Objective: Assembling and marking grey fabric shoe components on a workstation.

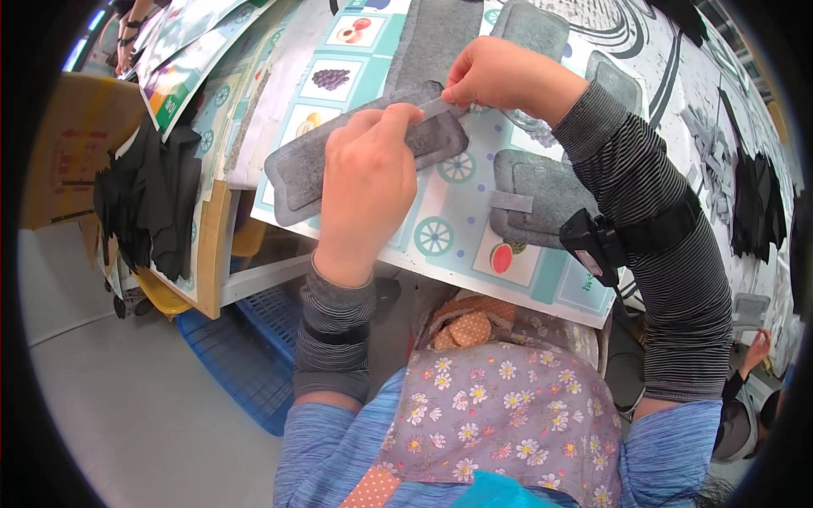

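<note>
My left hand [366, 182] grips a flat grey felt pad [309, 169] with rounded corners, holding it tilted above the table edge. My right hand [489, 74] pinches a small grey strip [434, 107] against the pad's upper right end, fingers closed on it. Another grey felt pad [535, 188] with a strip [511, 201] stuck on it lies on the table under my right forearm. More grey pads [532, 27] lie farther back. A black device [590, 245] is strapped to my right forearm.
The table is covered by a picture sheet [440, 233] with fruit and wheel drawings. Black fabric pieces [152, 199] hang at the left edge, others [758, 212] at the right. A blue crate [246, 356] sits on the floor. Another person's hand [758, 345] shows at the lower right.
</note>
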Action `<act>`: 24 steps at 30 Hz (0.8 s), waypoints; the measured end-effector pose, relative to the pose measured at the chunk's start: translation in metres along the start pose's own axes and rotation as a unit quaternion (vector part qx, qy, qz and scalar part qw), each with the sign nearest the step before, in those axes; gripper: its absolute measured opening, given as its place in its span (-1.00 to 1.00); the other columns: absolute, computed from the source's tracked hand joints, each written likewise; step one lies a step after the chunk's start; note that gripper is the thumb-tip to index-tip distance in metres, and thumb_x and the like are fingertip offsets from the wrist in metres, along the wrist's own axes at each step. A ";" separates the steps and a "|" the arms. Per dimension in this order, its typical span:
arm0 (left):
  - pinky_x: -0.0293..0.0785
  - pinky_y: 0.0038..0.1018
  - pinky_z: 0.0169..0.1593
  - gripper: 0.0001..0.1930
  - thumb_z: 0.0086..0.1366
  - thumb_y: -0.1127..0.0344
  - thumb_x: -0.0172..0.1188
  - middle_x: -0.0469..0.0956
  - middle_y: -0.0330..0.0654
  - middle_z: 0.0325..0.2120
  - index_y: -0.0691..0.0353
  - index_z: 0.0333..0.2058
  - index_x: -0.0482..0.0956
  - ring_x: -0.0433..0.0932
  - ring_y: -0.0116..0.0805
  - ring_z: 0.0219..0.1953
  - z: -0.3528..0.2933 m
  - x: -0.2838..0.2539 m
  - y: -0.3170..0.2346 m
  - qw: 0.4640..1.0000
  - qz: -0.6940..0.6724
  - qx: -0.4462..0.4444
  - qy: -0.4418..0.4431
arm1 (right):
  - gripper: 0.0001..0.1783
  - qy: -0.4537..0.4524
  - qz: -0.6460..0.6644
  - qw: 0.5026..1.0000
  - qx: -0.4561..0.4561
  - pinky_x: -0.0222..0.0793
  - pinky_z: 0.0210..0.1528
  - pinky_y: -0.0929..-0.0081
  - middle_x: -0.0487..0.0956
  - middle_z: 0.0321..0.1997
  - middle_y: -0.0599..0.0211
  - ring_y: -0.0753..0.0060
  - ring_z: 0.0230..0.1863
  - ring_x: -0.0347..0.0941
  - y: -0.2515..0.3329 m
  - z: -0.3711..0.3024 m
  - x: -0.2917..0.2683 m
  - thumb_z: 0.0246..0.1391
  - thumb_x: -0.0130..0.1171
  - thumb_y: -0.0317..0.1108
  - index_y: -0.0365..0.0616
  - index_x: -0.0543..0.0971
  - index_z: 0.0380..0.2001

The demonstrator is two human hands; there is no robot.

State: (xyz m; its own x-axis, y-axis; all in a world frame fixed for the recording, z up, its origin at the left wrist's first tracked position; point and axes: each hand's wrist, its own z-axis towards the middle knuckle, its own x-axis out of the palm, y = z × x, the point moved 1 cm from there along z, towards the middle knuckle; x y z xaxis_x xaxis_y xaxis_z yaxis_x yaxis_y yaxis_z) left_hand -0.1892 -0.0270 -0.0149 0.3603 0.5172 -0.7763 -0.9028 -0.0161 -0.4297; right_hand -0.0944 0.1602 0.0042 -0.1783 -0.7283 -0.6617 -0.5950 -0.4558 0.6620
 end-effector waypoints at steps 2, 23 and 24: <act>0.42 -0.22 -0.05 -0.73 0.22 0.60 0.01 0.63 -0.04 -0.28 0.26 -0.16 0.59 0.57 -0.02 -0.18 0.001 0.002 -0.001 1.000 -0.008 0.001 0.002 | -0.83 -0.003 -0.028 1.000 0.003 0.40 -0.31 0.49 0.65 -0.46 0.34 0.52 -0.41 0.47 0.002 0.000 -0.001 0.04 0.31 -0.32 -0.22 0.70 -0.39; 0.37 -0.22 -0.05 -0.73 0.19 0.51 0.04 0.62 -0.21 -0.31 0.18 -0.14 0.57 0.56 -0.18 -0.15 0.009 0.008 -0.011 0.995 0.084 0.016 0.051 | -0.79 -0.176 -0.190 0.964 -0.064 0.52 -0.22 0.16 0.66 -0.30 0.04 -0.03 -0.22 0.61 0.009 -0.013 0.028 -0.01 0.29 -0.29 -0.20 0.65 -0.35; 0.38 -0.20 0.00 -0.73 0.23 0.50 0.03 0.65 -0.18 -0.25 0.20 -0.12 0.58 0.57 -0.15 -0.13 0.009 0.008 -0.010 0.994 0.089 0.009 0.056 | -0.78 -0.168 -0.177 0.967 -0.070 0.52 -0.20 0.16 0.66 -0.28 0.04 -0.03 -0.20 0.61 0.009 -0.014 0.028 0.00 0.29 -0.28 -0.19 0.65 -0.33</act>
State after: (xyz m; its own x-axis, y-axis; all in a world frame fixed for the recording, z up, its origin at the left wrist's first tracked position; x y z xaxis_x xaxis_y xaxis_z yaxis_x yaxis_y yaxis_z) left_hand -0.1794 -0.0149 -0.0122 0.2170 0.4081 -0.8868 -0.9586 -0.0828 -0.2726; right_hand -0.0941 0.1289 -0.0032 -0.2420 -0.3167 -0.9171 -0.5579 -0.7279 0.3986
